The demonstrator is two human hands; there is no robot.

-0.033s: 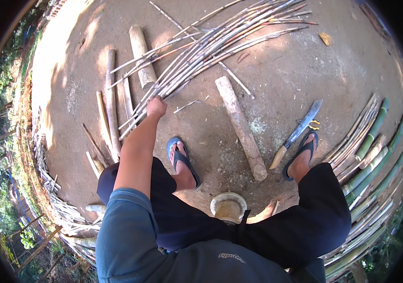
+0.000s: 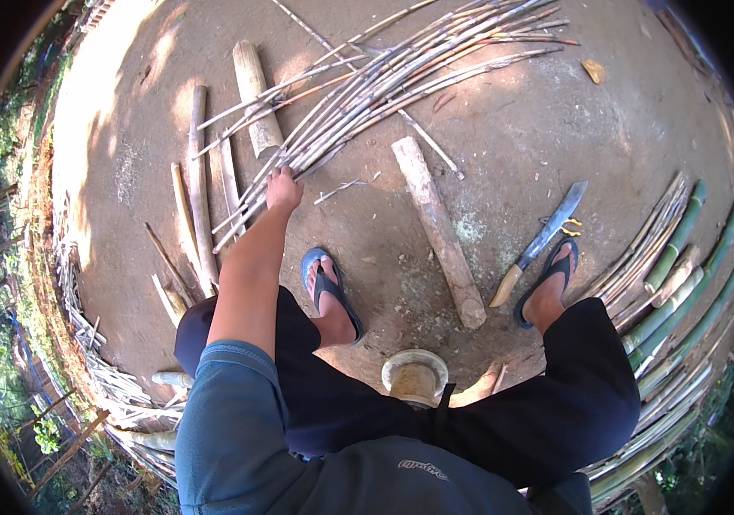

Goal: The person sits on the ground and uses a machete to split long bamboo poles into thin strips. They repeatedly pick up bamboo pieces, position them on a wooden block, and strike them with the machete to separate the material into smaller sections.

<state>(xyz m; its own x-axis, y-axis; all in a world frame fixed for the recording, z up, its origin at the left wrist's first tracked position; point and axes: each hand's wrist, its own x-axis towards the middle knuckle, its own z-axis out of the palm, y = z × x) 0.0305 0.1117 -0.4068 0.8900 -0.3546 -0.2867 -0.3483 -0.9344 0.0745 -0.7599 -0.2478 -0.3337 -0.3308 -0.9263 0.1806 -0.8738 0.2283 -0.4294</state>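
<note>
My left hand (image 2: 284,190) reaches forward to the near end of a loose bundle of thin sticks (image 2: 376,99) on the ground. Its fingers are curled at the sticks, partly hidden by the back of the hand. The bundle fans out toward the far right. My right hand does not show. On the right, beside my foot, a machete (image 2: 551,230) with a wooden handle lies on the soil. A thick round log (image 2: 440,232) lies between my feet.
A shorter log (image 2: 257,99) and several split poles (image 2: 200,180) lie at left. Green bamboo poles (image 2: 689,313) and thin sticks (image 2: 655,232) are piled at right. A cut wooden post (image 2: 415,378) stands between my knees.
The view has shifted slightly. My left hand's fingers show a little more at the near end of the bundle; the sticks lie much the same.
</note>
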